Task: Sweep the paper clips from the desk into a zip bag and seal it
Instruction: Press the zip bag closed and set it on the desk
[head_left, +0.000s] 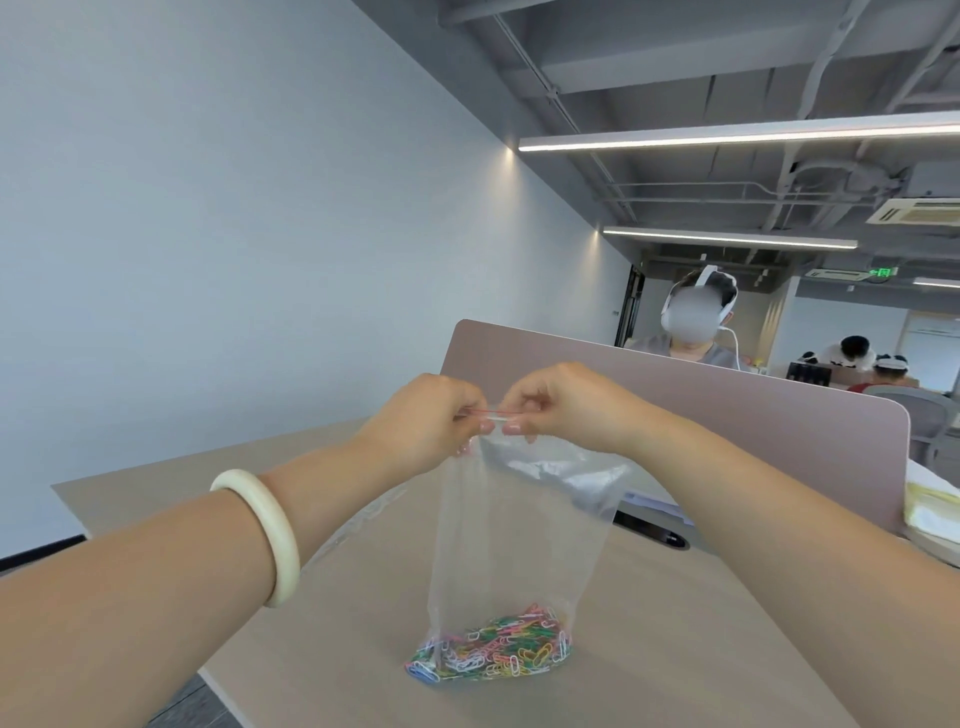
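Clear plastic: the zip bag (511, 540) hangs upright from its top edge, its bottom resting on the desk (675, 623).
Paper clips (493, 647): heaped in colours at the bag's bottom (none visible loose on the desk).
Risk: a gap left along the red zip strip (492, 413) would let clips spill if the bag tips; uneven pressing would cause it.
Left hand (426, 421): fingers curled, pinching the strip's left end.
Right hand (561, 402): pinching just beside it.
Seal: probably part-closed; motion blur hides it.

Bare desk (675, 649) before divider (727, 410), seemingly
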